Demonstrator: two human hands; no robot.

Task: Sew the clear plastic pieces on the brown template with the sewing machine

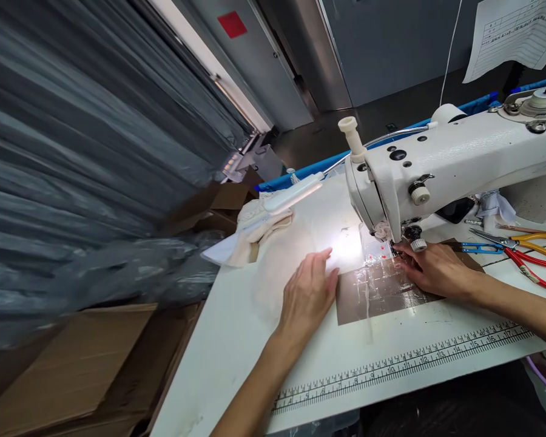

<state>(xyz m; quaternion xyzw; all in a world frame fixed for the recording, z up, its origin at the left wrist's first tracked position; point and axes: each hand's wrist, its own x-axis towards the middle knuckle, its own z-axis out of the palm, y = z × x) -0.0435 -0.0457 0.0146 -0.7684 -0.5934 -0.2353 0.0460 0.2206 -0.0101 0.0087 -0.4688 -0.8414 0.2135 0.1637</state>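
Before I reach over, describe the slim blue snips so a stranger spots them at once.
Find the white metal sewing machine on the pale tabletop. Just right of the bare right hand at its needle end lie the slim blue snips. Their blue sets them apart from the larger red-handled tool and yellow-handled tool.

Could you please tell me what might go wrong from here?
The right hand has its fingertips close to the stitching area of the sewing machine, so they could be caught if it ran. The red-handled scissors lie near the right forearm and might be knocked. The folded cloth overhangs the edge of the table, so a tug could perhaps send it off.
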